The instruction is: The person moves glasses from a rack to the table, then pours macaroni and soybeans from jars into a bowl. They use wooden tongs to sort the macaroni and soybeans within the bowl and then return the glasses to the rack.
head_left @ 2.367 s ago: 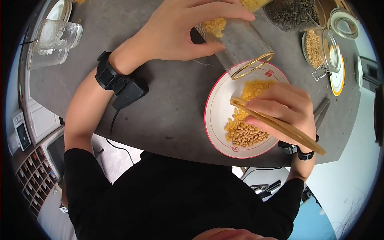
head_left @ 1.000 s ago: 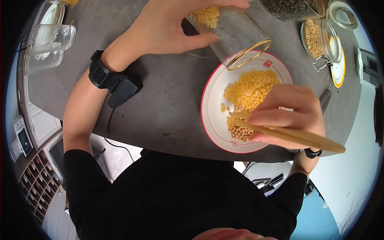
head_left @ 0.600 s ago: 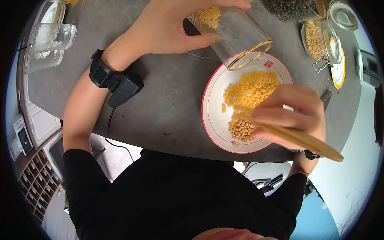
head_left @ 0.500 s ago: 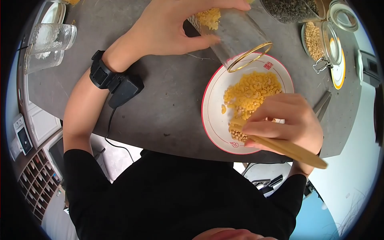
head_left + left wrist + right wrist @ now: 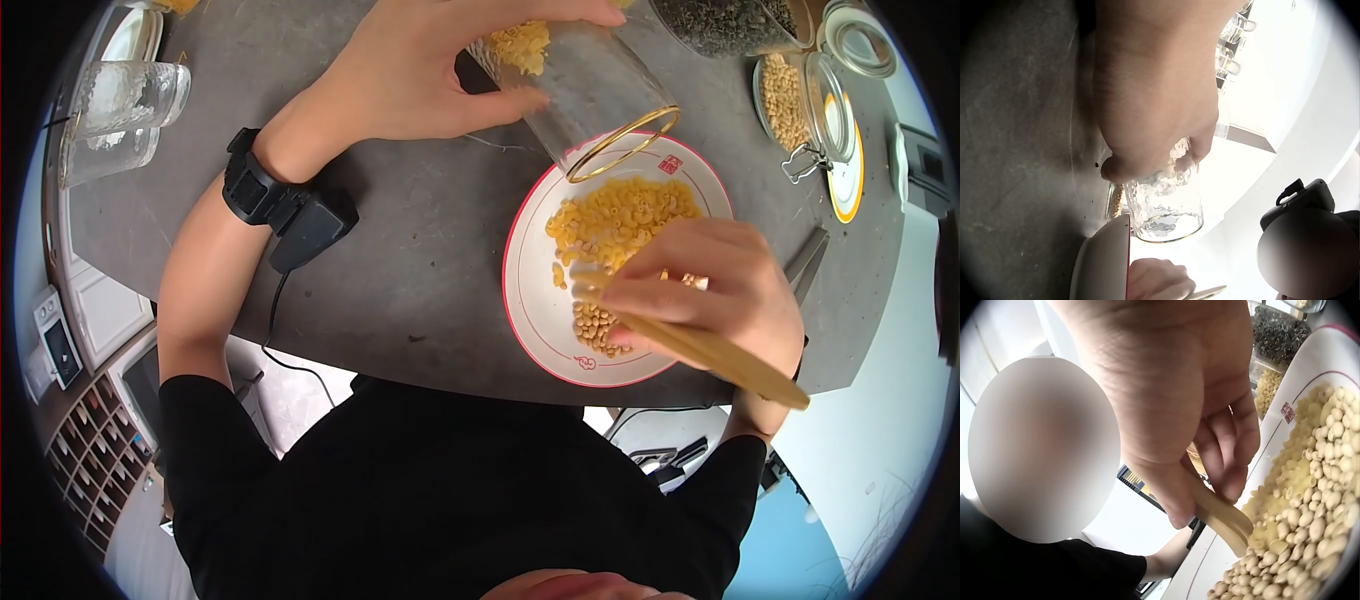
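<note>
Two hands, one red-rimmed bowl, one tongs, one gold-rimmed glass.

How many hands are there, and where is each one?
2. The left hand holds a glass tipped toward the bowl; the right hand holds wooden tongs over the bowl. No other hands show.

Red-rimmed, red-stamped white dish, yellow pasta, beige beans, gold-rimmed glass
</note>
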### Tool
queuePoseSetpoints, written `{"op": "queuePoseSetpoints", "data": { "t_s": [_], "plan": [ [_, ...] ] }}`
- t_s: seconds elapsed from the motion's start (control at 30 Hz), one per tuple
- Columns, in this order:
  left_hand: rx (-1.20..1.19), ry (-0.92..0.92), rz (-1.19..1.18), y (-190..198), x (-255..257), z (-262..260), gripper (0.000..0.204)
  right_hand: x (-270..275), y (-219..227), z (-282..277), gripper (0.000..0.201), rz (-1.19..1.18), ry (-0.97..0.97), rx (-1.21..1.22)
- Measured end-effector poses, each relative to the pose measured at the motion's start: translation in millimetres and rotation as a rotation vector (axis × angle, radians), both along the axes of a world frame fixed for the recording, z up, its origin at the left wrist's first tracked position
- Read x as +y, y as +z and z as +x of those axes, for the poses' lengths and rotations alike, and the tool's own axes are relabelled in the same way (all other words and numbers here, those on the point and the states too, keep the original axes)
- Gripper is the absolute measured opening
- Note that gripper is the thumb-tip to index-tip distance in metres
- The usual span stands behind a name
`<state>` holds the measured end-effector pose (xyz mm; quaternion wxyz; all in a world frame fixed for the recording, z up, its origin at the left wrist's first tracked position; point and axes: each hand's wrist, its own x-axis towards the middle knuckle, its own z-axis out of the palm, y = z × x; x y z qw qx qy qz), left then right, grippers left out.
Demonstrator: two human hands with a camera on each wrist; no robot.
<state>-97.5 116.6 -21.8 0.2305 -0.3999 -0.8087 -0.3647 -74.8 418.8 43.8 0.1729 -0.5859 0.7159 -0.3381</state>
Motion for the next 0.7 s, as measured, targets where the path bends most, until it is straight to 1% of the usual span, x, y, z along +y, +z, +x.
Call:
{"op": "queuePoseSetpoints", "data": {
  "t_s": [0.07,0.17,0.2,0.23,0.3,0.4,0.5,0.53,0.6,0.7],
  "plan": [
    [0.002,-0.011,0.019,-1,-1,-1,0.060,-1,-2,-4,0.030,-0.025,-0.092,0.068],
    [0.013,0.009,-0.001,-1,-1,-1,0.060,2,3,-11,0.034,-0.044,-0.130,0.031],
    [0.002,0.004,0.013,-1,0,0,0.060,1,2,-11,0.035,-0.092,-0.160,0.063],
    [-0.009,-0.002,0.029,-1,0,0,0.060,0,1,-9,0.035,-0.091,-0.158,0.061],
    [-0.003,0.005,0.013,-1,-1,0,0.060,-1,-2,-7,0.036,-0.107,-0.186,0.147],
    [-0.017,0.017,0.001,5,1,4,0.060,-5,-3,-5,0.037,-0.086,-0.180,0.195],
    [-0.020,0.013,-0.010,5,2,2,0.060,-3,-5,-4,0.037,-0.047,-0.182,0.192],
    [-0.004,0.010,-0.028,4,1,1,0.059,-4,-5,-3,0.037,-0.047,-0.181,0.193],
    [0.003,0.014,-0.017,0,-1,0,0.059,-7,-7,-3,0.030,-0.106,-0.174,0.226],
    [0.008,0.008,0.009,-1,0,0,0.059,-5,-7,-2,0.030,-0.100,-0.164,0.225]
  ]
}}
